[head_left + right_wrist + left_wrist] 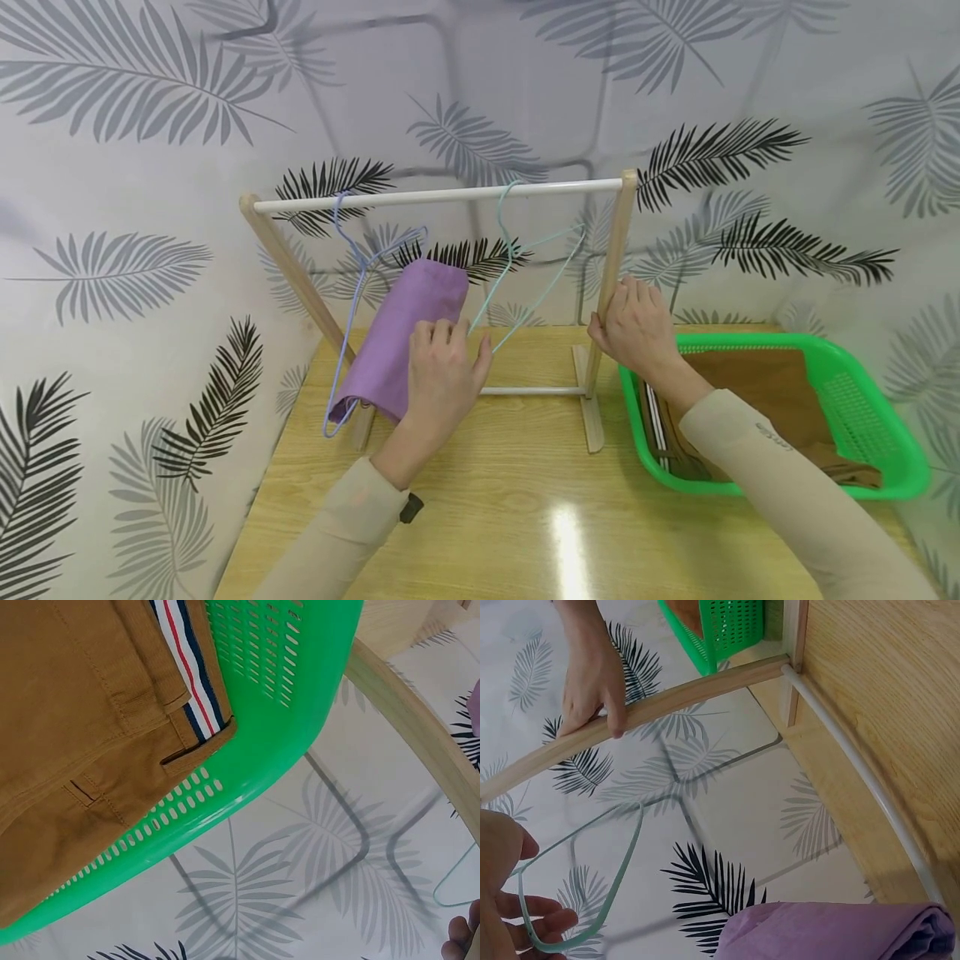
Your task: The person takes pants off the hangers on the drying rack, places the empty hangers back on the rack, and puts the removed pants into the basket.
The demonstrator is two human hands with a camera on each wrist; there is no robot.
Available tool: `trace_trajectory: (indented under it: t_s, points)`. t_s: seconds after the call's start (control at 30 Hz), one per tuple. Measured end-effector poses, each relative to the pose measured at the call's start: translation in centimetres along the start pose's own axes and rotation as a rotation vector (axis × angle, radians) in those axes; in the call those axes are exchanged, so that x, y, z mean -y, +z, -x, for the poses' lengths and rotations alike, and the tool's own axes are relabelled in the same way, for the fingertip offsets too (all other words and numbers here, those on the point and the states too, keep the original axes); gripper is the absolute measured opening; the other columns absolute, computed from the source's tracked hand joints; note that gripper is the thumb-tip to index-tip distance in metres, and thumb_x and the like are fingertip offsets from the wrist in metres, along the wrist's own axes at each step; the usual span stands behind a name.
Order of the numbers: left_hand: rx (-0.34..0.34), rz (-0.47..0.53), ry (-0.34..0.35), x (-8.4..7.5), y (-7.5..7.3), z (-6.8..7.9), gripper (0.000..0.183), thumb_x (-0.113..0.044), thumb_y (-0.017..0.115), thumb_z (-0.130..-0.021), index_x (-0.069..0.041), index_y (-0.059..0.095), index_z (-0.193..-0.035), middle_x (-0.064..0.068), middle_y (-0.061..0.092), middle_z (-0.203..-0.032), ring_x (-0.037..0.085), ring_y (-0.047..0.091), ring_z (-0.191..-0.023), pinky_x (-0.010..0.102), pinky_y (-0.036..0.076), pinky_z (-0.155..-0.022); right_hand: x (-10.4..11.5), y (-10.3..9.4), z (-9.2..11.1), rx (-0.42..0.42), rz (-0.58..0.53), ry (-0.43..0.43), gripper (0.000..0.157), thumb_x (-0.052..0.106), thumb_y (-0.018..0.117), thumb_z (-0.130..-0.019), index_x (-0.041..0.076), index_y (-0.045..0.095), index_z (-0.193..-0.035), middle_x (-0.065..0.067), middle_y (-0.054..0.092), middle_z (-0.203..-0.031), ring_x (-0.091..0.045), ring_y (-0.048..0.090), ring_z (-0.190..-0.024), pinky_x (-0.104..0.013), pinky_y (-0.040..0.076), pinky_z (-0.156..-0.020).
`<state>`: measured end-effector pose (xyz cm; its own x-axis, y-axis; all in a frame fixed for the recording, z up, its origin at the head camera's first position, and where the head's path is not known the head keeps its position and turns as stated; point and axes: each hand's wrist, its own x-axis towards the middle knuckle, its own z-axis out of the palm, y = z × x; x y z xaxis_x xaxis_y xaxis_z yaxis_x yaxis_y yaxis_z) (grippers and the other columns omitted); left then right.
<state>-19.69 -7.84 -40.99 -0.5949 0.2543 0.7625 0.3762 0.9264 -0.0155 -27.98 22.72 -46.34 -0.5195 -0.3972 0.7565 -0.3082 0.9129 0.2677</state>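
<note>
A mint-green hanger [501, 287] hangs from the white top rail of a small wooden clothes rack. My left hand [446, 367] holds its near corner; in the left wrist view the hanger's wire [622, 874] passes between thumb and curled fingers [544, 919]. My right hand [637, 325] grips the rack's right post [615, 242], fingers wrapped over the wood. To the left, a lilac hanger [352, 308] carries a folded purple cloth garment [412, 325], partly hidden behind my left hand.
A green perforated basket [862, 400] stands on the wooden table [487, 517] right of the rack. Brown trousers [82, 712] with a striped side band lie folded in it. Behind the rack is a leaf-patterned backdrop [487, 92]. A lower white bar [532, 391] joins the rack's feet.
</note>
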Motion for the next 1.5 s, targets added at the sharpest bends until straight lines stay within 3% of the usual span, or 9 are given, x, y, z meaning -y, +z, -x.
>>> trace_trajectory:
  t_s: [0.13, 0.3, 0.6, 0.83, 1.0, 1.27, 1.5]
  points:
    - [0.043, -0.004, -0.016, 0.3, -0.7, 0.0, 0.047, -0.038, 0.076, -0.093, 0.003, 0.072, -0.117, 0.016, 0.076, -0.099, 0.032, 0.062, -0.088, 0.040, 0.050, -0.080, 0.1, 0.0, 0.0, 0.006, -0.003, 0.005, 0.038, 0.032, 0.052, -0.093, -0.005, 0.052, -0.084, -0.017, 0.050, -0.074, -0.033, 0.048, -0.062, -0.041, 0.040, -0.056]
    - [0.048, -0.017, 0.000, 0.9, -1.9, 0.0, 0.060, -0.046, 0.076, -0.093, 0.005, 0.068, -0.125, 0.018, 0.075, -0.107, 0.034, 0.065, -0.094, 0.042, 0.054, -0.084, 0.1, 0.0, 0.0, 0.016, 0.001, 0.013, 0.038, 0.033, 0.053, -0.093, -0.005, 0.052, -0.084, -0.017, 0.051, -0.074, -0.033, 0.049, -0.061, -0.041, 0.041, -0.055]
    - [0.031, 0.005, 0.031, 3.2, -4.3, 0.1, 0.071, -0.047, 0.078, -0.090, 0.010, 0.062, -0.129, 0.024, 0.074, -0.111, 0.040, 0.067, -0.100, 0.047, 0.055, -0.093, 0.2, 0.0, -0.1, 0.006, 0.001, 0.018, 0.039, 0.033, 0.051, -0.093, -0.005, 0.052, -0.083, -0.017, 0.051, -0.074, -0.034, 0.050, -0.060, -0.039, 0.040, -0.055]
    - [0.025, -0.051, 0.018, 5.6, -5.7, 0.2, 0.069, -0.052, 0.075, -0.091, 0.007, 0.064, -0.127, 0.022, 0.073, -0.115, 0.041, 0.066, -0.101, 0.050, 0.054, -0.083, 0.2, 0.0, -0.1, 0.004, 0.004, 0.018, 0.041, 0.034, 0.048, -0.095, -0.006, 0.053, -0.084, -0.018, 0.051, -0.074, -0.035, 0.050, -0.060, -0.040, 0.040, -0.055]
    - [0.022, -0.074, 0.024, 7.4, -6.5, 0.1, 0.074, -0.052, 0.073, -0.091, 0.011, 0.062, -0.129, 0.027, 0.072, -0.116, 0.043, 0.066, -0.100, 0.050, 0.051, -0.087, 0.2, 0.0, -0.1, 0.008, 0.012, 0.012, 0.040, 0.033, 0.049, -0.094, -0.005, 0.053, -0.084, -0.017, 0.051, -0.073, -0.034, 0.050, -0.059, -0.038, 0.039, -0.054]
    - [0.031, -0.067, -0.024, 10.1, -7.0, 0.2, 0.082, -0.050, 0.067, -0.095, 0.018, 0.053, -0.138, 0.033, 0.067, -0.118, 0.046, 0.064, -0.099, 0.053, 0.050, -0.090, 0.2, 0.0, -0.1, -0.001, 0.009, 0.010, 0.040, 0.033, 0.049, -0.095, -0.005, 0.052, -0.083, -0.017, 0.050, -0.072, -0.032, 0.048, -0.058, -0.038, 0.038, -0.053]
    - [0.065, -0.012, -0.098, 11.4, -7.2, 0.8, 0.080, -0.046, 0.069, -0.095, 0.019, 0.051, -0.138, 0.038, 0.067, -0.120, 0.051, 0.063, -0.104, 0.055, 0.050, -0.091, 0.2, 0.0, 0.0, 0.028, 0.009, 0.014, 0.042, 0.035, 0.046, -0.096, -0.005, 0.051, -0.083, -0.018, 0.051, -0.074, -0.033, 0.048, -0.060, -0.038, 0.038, -0.053]
